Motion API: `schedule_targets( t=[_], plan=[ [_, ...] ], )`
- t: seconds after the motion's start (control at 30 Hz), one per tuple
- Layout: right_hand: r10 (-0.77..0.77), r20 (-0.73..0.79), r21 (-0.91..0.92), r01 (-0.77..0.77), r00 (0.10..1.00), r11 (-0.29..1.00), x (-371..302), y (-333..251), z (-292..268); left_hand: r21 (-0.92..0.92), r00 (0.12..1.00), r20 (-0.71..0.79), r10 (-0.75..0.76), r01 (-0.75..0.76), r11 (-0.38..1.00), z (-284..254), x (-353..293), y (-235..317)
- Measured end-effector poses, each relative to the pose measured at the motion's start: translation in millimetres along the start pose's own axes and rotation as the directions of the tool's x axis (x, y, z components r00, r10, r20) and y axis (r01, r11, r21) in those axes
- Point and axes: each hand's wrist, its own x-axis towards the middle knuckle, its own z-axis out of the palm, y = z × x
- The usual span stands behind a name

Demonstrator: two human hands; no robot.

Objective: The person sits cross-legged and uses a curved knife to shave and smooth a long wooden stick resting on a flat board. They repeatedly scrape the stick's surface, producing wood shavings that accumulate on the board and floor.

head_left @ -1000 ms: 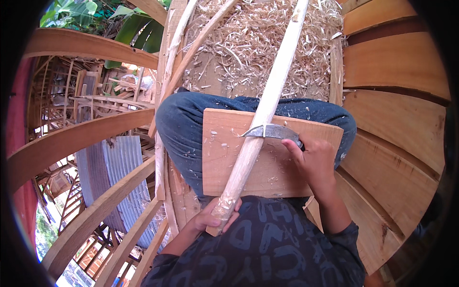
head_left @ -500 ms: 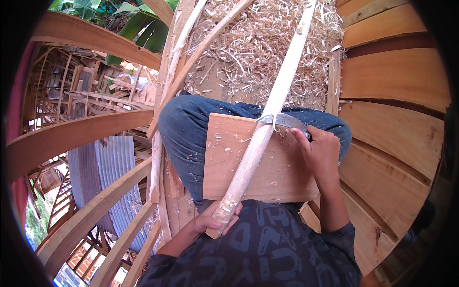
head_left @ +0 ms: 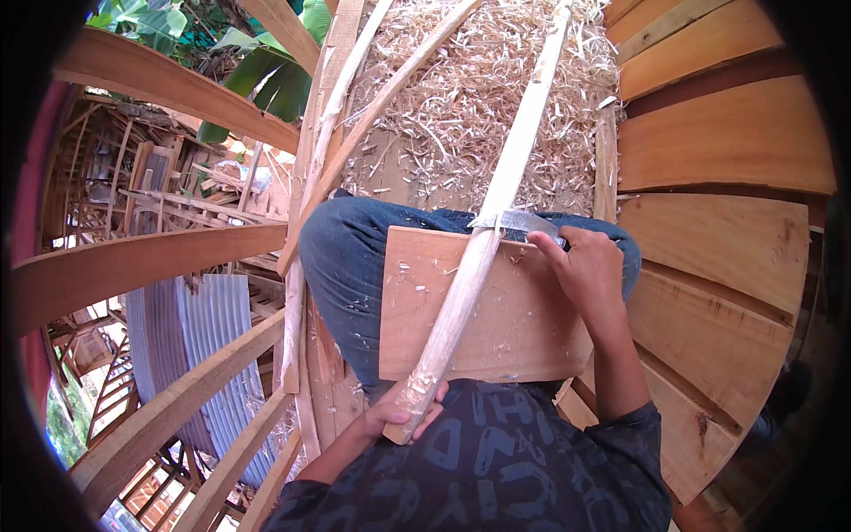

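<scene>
A long pale wooden pole (head_left: 470, 275) slants across my lap, its far part reaching over the shavings. My left hand (head_left: 401, 410) is wrapped round its near end, close to my shirt. In my right hand (head_left: 587, 266) is a knife with a curved metal blade (head_left: 530, 223); the fingers mostly hide its handle. The blade lies across the pole, touching it, with a thin shaving curl at the contact. Under the pole, a flat wooden board (head_left: 523, 328) rests on my legs, with small chips scattered on it.
Wood shavings (head_left: 443, 106) cover the floor ahead of my knees. Long wooden strips (head_left: 381, 102) lean along the left side, beside open railing slats (head_left: 160, 244). Corrugated metal sheets (head_left: 217, 355) lie beyond the slats. A wall of wide planks (head_left: 709, 239) stands close on the right.
The knife blade has shifted slightly away from me along the pole, past the board's far edge. The pole's far part has swung a little left. Both hands keep their grip.
</scene>
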Motion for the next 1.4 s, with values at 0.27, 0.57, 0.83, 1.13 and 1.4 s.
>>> schedule_targets(
  t=[0.27, 0.57, 0.83, 1.13, 1.4],
  plan=[
    [-0.084, -0.056, 0.121, 0.09, 0.995, 0.989, -22, -3, 3, 0.157, 1.0, 0.013, -0.005, 0.003, 0.988, 3, 4, 3],
    [-0.142, -0.028, 0.042, 0.143, 0.99, 0.989, 1, -1, 4, 0.214, 0.995, -0.1, -0.018, 0.039, 0.976, 13, 1, 7],
    [0.242, -0.107, 0.01, -0.243, 0.964, 0.97, 79, 79, 13, 0.169, 0.997, -0.052, -0.05, 0.058, 0.984, 8, 1, 7],
    [0.351, -0.081, 0.255, -0.321, 0.933, 0.912, 52, 81, -16, 0.195, 0.988, -0.138, -0.067, 0.093, 0.976, 16, 2, 16],
    [-0.173, 0.083, 0.347, 0.134, 0.981, 0.928, -41, -11, -1, 0.252, 0.979, -0.191, -0.075, 0.122, 0.96, 20, -2, 18]
  ],
)
